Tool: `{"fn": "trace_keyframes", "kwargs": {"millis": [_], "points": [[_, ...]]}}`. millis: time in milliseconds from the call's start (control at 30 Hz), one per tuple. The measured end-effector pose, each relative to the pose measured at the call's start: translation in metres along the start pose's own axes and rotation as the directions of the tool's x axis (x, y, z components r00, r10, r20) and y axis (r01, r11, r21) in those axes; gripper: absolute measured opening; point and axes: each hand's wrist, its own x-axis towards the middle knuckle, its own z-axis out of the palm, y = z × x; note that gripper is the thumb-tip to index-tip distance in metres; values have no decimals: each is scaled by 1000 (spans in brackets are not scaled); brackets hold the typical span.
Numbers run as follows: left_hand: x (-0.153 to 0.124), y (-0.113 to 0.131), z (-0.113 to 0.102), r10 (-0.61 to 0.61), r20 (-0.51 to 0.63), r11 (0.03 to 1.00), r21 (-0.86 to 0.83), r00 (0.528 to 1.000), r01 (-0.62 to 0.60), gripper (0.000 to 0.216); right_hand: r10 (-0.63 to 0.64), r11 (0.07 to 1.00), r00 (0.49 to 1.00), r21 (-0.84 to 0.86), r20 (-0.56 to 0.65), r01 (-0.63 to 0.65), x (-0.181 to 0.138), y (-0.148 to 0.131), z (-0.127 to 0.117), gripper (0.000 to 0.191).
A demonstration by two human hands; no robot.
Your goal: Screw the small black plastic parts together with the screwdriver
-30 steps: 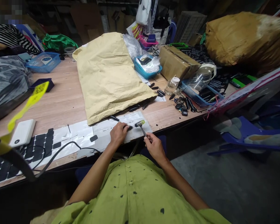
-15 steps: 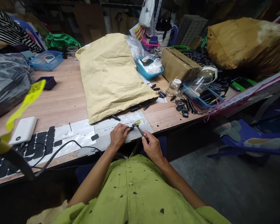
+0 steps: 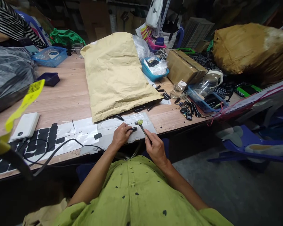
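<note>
While the left hand (image 3: 121, 135) pinches a small black piece (image 3: 133, 129) flat on the grey sheet (image 3: 122, 131) at the desk's (image 3: 68, 100) near edge, the right hand (image 3: 155, 149) is curled around a hammer (image 3: 141, 127), its head just at 2 o'clock of the piece.

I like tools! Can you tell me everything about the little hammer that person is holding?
The small hammer has a thin dark handle and a little head whose face looks pale yellow-green, maybe plastic or rubber. The right hand grips the handle's lower end. The head sits low over a grey sheet at the table's front edge, right beside a small black part pinched by the left hand.
</note>
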Motion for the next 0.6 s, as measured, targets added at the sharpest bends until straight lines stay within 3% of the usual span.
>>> {"fn": "trace_keyframes", "kwargs": {"millis": [233, 467, 600], "points": [[2, 3, -1, 4, 32, 1000, 6, 999, -4, 22, -24, 994, 998, -106, 55, 30, -7, 8, 6, 42], [2, -1, 3, 0, 9, 999, -36, 1000, 0, 23, -65, 997, 998, -37, 21, 66, 4, -3, -3, 42], [0, -7, 11, 1, -83, 989, -145, 997, -14, 50, -97, 995, 995, -27, 29, 98, 3, -10, -2, 43]]}}
